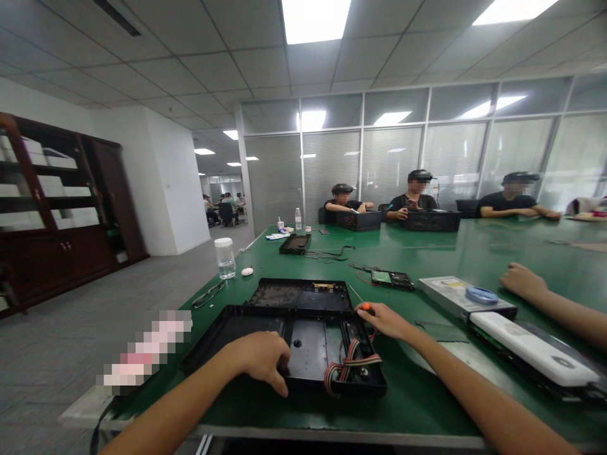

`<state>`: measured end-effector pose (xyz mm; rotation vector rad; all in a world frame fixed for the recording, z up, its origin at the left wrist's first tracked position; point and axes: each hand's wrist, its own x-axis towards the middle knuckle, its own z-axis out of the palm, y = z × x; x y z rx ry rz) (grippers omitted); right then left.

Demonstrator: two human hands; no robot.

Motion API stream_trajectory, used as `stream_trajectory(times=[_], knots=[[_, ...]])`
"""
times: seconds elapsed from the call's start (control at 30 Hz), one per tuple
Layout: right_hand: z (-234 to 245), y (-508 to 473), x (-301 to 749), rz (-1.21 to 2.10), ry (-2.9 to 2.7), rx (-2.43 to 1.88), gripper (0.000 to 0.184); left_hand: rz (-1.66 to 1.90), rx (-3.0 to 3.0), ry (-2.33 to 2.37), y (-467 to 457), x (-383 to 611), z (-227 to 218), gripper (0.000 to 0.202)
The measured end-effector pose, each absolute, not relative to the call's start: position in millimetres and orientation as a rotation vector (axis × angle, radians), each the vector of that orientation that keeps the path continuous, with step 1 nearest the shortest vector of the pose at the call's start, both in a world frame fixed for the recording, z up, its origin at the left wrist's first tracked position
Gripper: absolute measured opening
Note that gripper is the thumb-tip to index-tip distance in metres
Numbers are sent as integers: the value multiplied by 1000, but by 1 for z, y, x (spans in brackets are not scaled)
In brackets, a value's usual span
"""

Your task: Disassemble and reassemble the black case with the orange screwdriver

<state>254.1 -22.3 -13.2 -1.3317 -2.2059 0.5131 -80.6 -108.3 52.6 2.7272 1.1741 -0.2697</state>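
My left hand (260, 360) rests with curled fingers on the front edge of an opened black device casing (294, 344) on the green table (427, 253). My right hand (386, 319) is closed around a screwdriver with an orange handle (365, 307), held at the casing's right rear corner. A striped ribbon cable (348, 363) loops out of the casing's right end. A second black casing half (301, 295) lies just behind the first.
A small circuit board (391, 279), a grey metal drive with a blue tape roll (467, 296) and a white device (533, 347) lie to the right, near another person's hand (521, 281). A clear jar (224, 258) stands left. Three people sit at the far side.
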Motion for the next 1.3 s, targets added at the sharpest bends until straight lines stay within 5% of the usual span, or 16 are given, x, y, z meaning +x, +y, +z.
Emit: stream_trajectory(times=[0.1, 0.2, 0.33, 0.5, 0.87, 0.97, 1.1, 1.3], knots=[[-14, -21, 261, 736, -2171, -1350, 27, -384, 2499, 1175, -81, -80, 59, 47], [-14, -23, 269, 894, -2198, -1441, 23, -129, 2652, 1197, -51, -75, 61, 47], [-12, -29, 274, 659, -2430, -1529, 19, 221, 2981, 1253, -14, -66, 46, 51], [-13, -27, 283, 121, -2549, -1673, 19, -32, 2923, 1404, 19, -63, 26, 39], [1, -24, 280, 132, -2304, -1654, 37, -371, 2850, 1588, 19, -50, 42, 32], [-1, -29, 254, 238, -2319, -1544, 45, -53, 3208, 1309, 12, -36, 37, 33], [-12, -30, 234, 237, -2269, -1536, 42, 25, 3498, 757, 14, -21, 24, 7], [-20, -27, 235, 340, -2214, -1473, 38, 134, 3651, 563, 17, -23, 12, 11]])
